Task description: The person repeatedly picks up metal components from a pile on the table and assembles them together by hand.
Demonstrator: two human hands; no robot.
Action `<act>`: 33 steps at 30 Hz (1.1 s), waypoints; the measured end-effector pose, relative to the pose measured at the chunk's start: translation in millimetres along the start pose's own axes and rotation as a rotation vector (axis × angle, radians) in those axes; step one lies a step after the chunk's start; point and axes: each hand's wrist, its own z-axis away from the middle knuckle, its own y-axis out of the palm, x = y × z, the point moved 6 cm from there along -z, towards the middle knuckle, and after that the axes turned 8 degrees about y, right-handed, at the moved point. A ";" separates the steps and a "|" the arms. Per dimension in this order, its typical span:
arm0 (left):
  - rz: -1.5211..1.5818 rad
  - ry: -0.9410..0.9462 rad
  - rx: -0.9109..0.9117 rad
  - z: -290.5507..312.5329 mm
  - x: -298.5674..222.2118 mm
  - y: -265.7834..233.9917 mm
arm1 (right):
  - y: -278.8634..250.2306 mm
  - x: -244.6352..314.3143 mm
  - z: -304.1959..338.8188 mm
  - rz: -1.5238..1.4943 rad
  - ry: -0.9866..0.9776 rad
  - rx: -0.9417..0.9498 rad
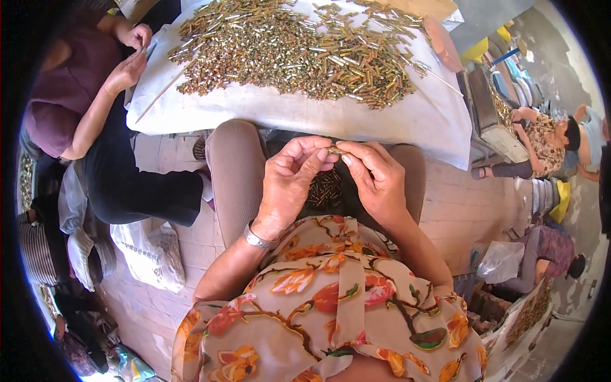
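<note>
My left hand [291, 175] and my right hand [377, 175] meet above my lap, fingertips pinched together. Between them is a small brass-coloured metal piece [335, 151], gripped from both sides. Whether it is one part or two joined parts is too small to tell. Below my hands, between my knees, a dark container holds many small metal pieces [324, 191]; my fingers partly hide it. Beyond my knees, a wide pile of small gold and silver metal tubes and rings [286, 54] lies on a white-covered table [210, 114].
Thin wooden sticks [167, 91] lie along the pile's sides. At the left sits a co-worker [70, 95] with both hands raised near the table edge. A white plastic sack [151, 254] stands on the floor. Other people work at the right, near a wooden box [503, 140].
</note>
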 end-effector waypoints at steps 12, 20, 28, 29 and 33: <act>-0.172 0.163 -0.026 4.3 -3.8 -0.4 | 0.6 2.0 6.8 0.005 -0.060 -0.044; 0.025 0.077 -0.060 6.1 -1.9 0.2 | 2.0 -3.1 9.2 -0.131 0.039 -0.038; 0.027 0.084 -0.080 7.1 -4.4 0.2 | 1.2 -0.6 8.9 -0.280 0.114 -0.029; 0.036 0.085 -0.082 7.4 -4.5 0.0 | 1.6 -0.1 8.7 -0.280 0.114 -0.028; 0.021 0.086 -0.061 9.1 -4.8 -0.2 | 2.4 0.4 7.8 -0.234 0.102 -0.037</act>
